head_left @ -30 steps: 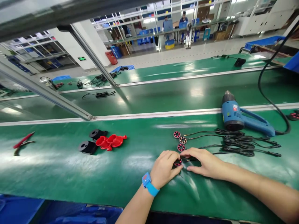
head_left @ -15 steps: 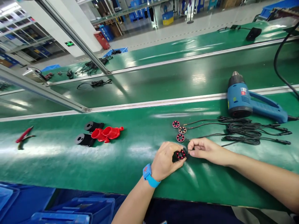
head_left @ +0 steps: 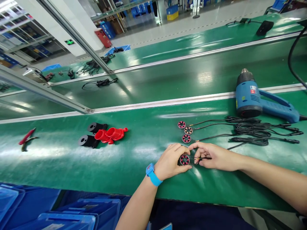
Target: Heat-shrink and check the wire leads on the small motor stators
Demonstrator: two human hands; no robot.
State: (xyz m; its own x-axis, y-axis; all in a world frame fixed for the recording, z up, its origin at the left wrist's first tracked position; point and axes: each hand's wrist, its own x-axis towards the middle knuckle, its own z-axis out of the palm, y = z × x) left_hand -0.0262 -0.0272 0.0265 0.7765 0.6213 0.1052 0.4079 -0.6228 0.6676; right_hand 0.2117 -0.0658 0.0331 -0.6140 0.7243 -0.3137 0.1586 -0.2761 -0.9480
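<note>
My left hand (head_left: 169, 161), with a blue wristband, pinches a small round ring part (head_left: 184, 159) with red spots, flat on the green belt (head_left: 134, 156). My right hand (head_left: 212, 155) grips the thin wires (head_left: 203, 158) coming out of that ring, fingers closed on them. Three more ring parts (head_left: 185, 131) lie in a row just beyond my hands. Their black cables (head_left: 251, 131) run right into a coiled bundle.
A blue heat gun (head_left: 254, 99) lies at the right by the cables. Two black housings (head_left: 90, 135) and two red caps (head_left: 110, 134) sit to the left. Red-handled cutters (head_left: 26, 139) lie far left. Blue bins (head_left: 59, 214) stand below the belt's near edge.
The ring part now lies flat facing up instead of tilted in my left fingers. My right hand has shifted onto its wires. The view has tipped down slightly.
</note>
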